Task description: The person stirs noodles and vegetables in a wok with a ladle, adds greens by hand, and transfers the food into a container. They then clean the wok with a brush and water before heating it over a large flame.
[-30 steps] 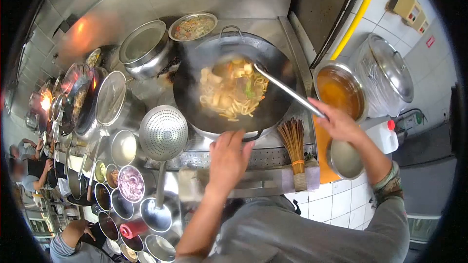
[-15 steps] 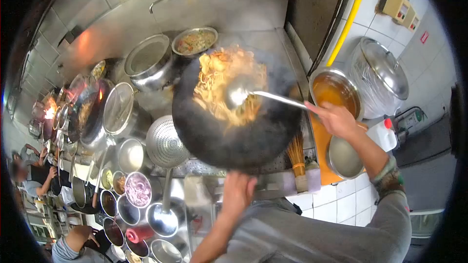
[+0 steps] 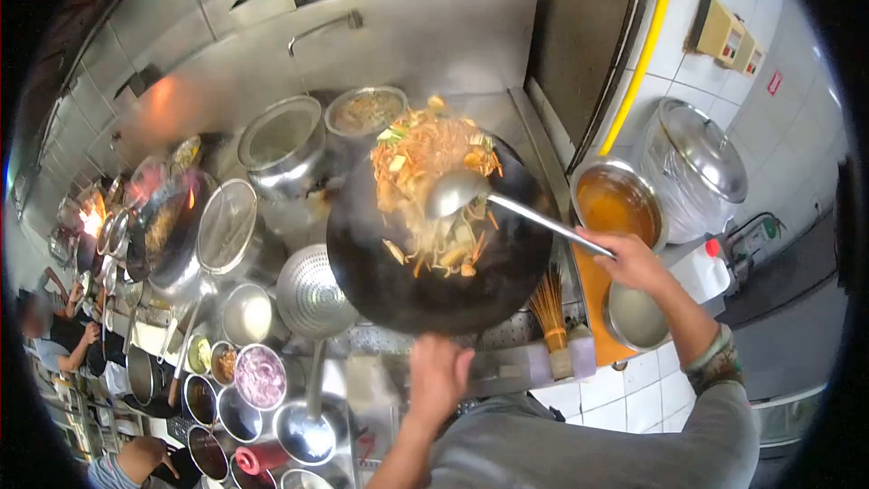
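A black wok [image 3: 434, 303] sits on the range in the middle, with noodles [image 3: 421, 172] mixed with vegetable pieces in it. Some of the food is lifted up over the far side, and steam hangs above. My right hand [image 3: 629, 261] is closed round the handle of a metal ladle [image 3: 459, 194], whose bowl is over the noodles. At the wok's near edge, my left hand [image 3: 439, 373] is closed, thumb to the right; the part it grips is hidden beneath the fingers.
A perforated skimmer [image 3: 315, 290] lies left of the wok. Further left are bowls, one with sliced onions [image 3: 261, 378]. On the right stand a pot of orange liquid [image 3: 615, 208], a bamboo brush [image 3: 549, 312] and a lidded container [image 3: 701, 154]. Flames and co-workers show at far left.
The noodles have spread, some rising at the far side and some sliding nearer. The wok has shifted slightly toward me. The ladle and both hands have moved a little nearer too.
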{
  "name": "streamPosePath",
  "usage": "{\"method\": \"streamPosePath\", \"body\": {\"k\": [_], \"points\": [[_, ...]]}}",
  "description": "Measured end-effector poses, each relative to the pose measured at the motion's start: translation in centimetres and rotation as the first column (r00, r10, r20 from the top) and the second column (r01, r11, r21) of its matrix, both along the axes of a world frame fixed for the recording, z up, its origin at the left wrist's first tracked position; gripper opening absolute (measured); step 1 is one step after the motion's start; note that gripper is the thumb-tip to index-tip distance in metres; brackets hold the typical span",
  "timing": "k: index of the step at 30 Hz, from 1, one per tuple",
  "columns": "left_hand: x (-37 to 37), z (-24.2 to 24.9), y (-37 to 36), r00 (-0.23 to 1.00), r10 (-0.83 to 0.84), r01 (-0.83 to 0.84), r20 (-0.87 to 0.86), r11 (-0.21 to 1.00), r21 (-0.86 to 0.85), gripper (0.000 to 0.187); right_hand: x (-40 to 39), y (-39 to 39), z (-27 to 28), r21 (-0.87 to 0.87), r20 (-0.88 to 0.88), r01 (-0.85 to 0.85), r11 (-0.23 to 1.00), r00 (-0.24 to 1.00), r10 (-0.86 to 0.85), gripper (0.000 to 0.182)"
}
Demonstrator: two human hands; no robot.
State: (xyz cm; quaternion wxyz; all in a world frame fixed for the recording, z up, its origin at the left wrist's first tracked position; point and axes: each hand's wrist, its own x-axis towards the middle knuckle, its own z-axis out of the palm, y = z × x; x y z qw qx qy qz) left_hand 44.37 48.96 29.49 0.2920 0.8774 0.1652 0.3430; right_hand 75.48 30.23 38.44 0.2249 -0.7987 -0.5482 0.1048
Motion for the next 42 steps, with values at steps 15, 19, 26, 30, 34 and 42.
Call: {"method": "streamPosePath", "body": {"k": [15,19,26,30,34,42], "points": [[2.3,3.6,3.5,0.979,0.178,-0.17,-0.103,0.982,0.079,0.035,-0.4,1.6,0.1,-0.142,-0.188,0.092,0.986,0.975,-0.118,0.056],[4.7,3.4,3.4,0.987,0.142,-0.138,-0.079,0.989,0.051,0.026,1.6,5.4,-2.2,-0.135,-0.092,-0.03,0.99,0.996,0.018,0.057],[3.5,4.4,0.8,0.983,0.11,-0.113,-0.144,0.993,-0.015,0.013,5.4,4.1,3.5,-0.322,-0.423,-0.147,0.935,0.906,-0.003,0.058],[4.9,1.5,1.3,0.989,0.136,-0.136,-0.049,0.991,0.017,0.014,6.7,6.7,-0.1,-0.278,-0.066,-0.136,0.951,0.99,0.122,0.057],[0.4,-2.3,-1.7,0.977,0.141,-0.133,-0.162,0.989,0.059,0.015,3.0,5.7,0.9,-0.248,0.279,0.07,0.966,0.96,0.002,0.059],[3.9,3.2,1.2,0.99,0.11,-0.107,-0.086,0.994,0.04,0.015,5.1,3.8,4.2,-0.302,-0.163,-0.161,0.94,0.98,0.115,0.057]]}}
